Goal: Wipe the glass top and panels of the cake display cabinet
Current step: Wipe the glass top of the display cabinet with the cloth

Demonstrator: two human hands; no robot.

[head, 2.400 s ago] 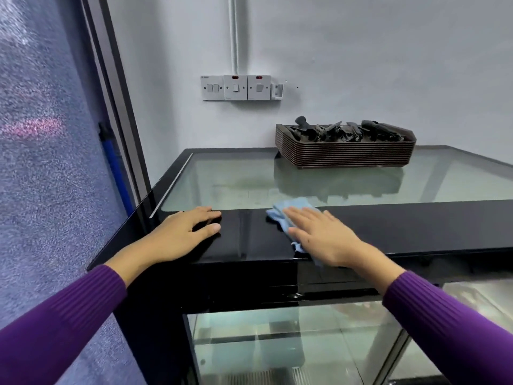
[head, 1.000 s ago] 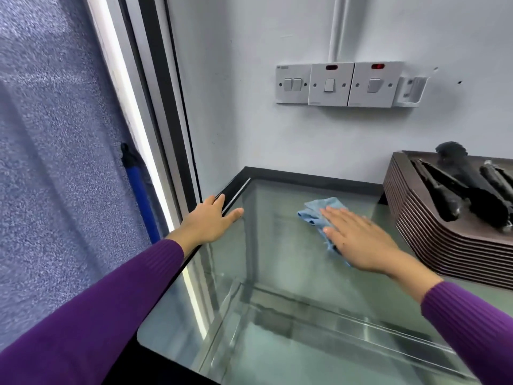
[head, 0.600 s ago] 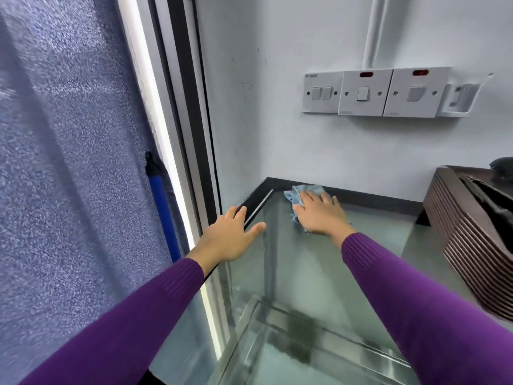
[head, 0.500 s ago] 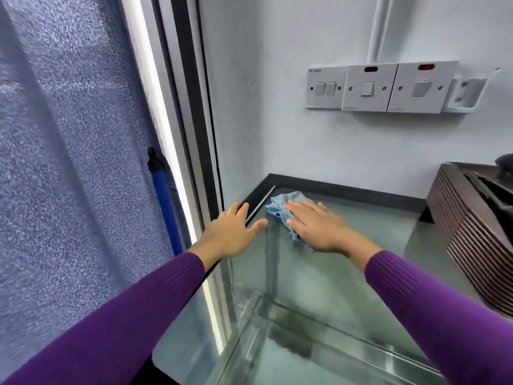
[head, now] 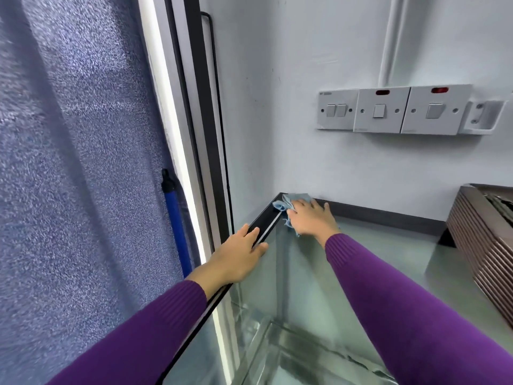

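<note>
Blue cloth (head: pixel 286 203) mostly hidden beneath flat-fingered right grip (head: pixel 311 218); left grip (head: pixel 238 257) flat on frame (head: pixel 267 217).

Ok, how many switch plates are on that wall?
3, side by side on the wall: left switch plate, middle switch plate, right switch plate. Others may lie off-frame right.

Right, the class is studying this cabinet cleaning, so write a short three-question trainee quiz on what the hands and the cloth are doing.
1. Which hand presses the crumpled light blue cloth onto the glass cabinet top? A) left B) right C) neither
2. True or false: the left hand rests on the top's black left frame edge.
3. Fill in: the cloth sits in the top's far ____ corner, beside the white wall.
Key: 1 B, the right hand; 2 true; 3 left.
</note>
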